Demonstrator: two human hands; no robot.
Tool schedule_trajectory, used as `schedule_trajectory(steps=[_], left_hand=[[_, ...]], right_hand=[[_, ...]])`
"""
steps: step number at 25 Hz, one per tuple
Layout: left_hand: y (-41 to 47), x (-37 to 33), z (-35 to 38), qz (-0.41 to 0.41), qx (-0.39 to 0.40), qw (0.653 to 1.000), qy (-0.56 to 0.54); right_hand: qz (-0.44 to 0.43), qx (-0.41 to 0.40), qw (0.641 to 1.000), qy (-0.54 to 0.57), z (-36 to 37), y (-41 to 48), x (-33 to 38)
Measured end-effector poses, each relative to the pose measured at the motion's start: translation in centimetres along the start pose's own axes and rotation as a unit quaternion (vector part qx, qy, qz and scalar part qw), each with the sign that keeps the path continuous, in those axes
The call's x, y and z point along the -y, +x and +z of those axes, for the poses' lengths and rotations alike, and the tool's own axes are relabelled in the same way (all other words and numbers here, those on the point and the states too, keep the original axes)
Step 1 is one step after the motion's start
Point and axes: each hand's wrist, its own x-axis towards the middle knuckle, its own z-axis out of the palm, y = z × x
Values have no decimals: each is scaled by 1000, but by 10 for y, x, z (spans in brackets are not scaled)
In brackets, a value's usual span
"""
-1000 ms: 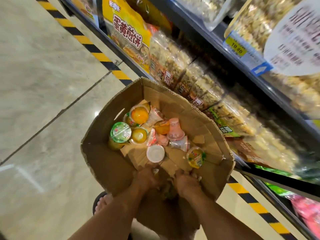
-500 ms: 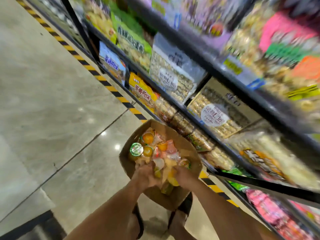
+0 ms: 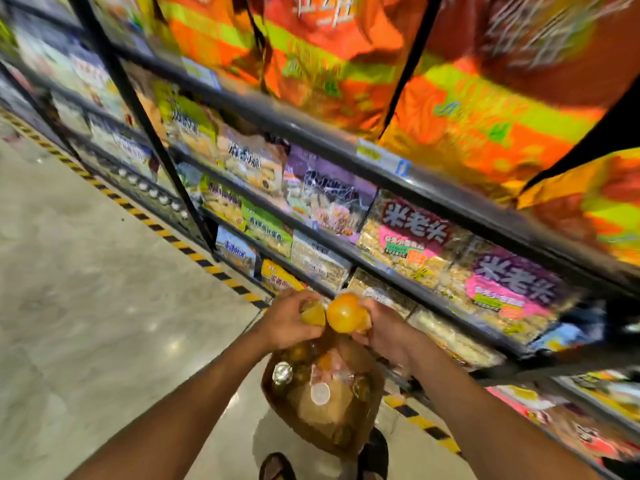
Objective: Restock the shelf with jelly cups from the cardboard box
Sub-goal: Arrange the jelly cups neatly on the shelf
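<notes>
Left hand (image 3: 287, 323): grips 1 yellow jelly cup (image 3: 313, 315), fingers curled round it, directly above the cardboard box (image 3: 301, 427).
Right hand (image 3: 384, 330): wraps 1 orange jelly cup (image 3: 344, 312), touching the yellow one, also above the box.
Way ahead: shelf (image 3: 346, 251) lies up and right of the box, beyond both cups; right hand nearer.
Cup axis: blurred, cannot tell.
Box: stands on the floor (image 3: 86, 306), spare jelly cups (image 3: 319, 393) inside.
Room: rows above the box packed with snack bags (image 3: 408, 237); no free slot visible.
</notes>
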Motion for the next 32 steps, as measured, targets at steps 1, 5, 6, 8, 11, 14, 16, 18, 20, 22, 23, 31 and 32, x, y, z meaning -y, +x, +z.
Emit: schedule_trajectory(steps=[1,5,6,8,11,14,16,18,20,22,23,31,32], left_hand=[[-3,-16,-15,29,-6,1000,5],[-16,-101,-63,159,-9,984,75],[-20,-122,-70,190,-12,978,88],[-28,-160,-77,246,-16,964,101],[-44,-206,-80,314,-23,943,107],[-68,-254,-72,368,-20,921,123],[-86,-286,-61,409,-29,903,126],[-103,-314,-48,438,-28,888,137],[-120,-346,-27,463,-36,873,149],[-138,-377,-2,491,-50,856,151],[-146,-393,12,506,-56,848,148],[-174,-504,129,549,-95,818,144],[-175,-515,142,546,-98,820,142]], right_hand=[[-21,-3,1000,16,-1,-15,15],[-143,-32,988,57,-17,-106,74],[-170,-28,983,61,-21,-130,86],[-222,-24,972,72,-33,-175,104],[-273,-38,959,68,-56,-229,118],[-331,-29,942,57,-87,-278,120],[-360,-33,931,59,-112,-306,115],[-387,-38,919,57,-136,-329,110],[-412,-38,908,65,-166,-357,101],[-430,-32,899,74,-201,-384,92],[-438,-33,895,75,-219,-396,87],[-488,-45,869,67,-355,-467,56],[-488,-47,868,79,-367,-473,54]])
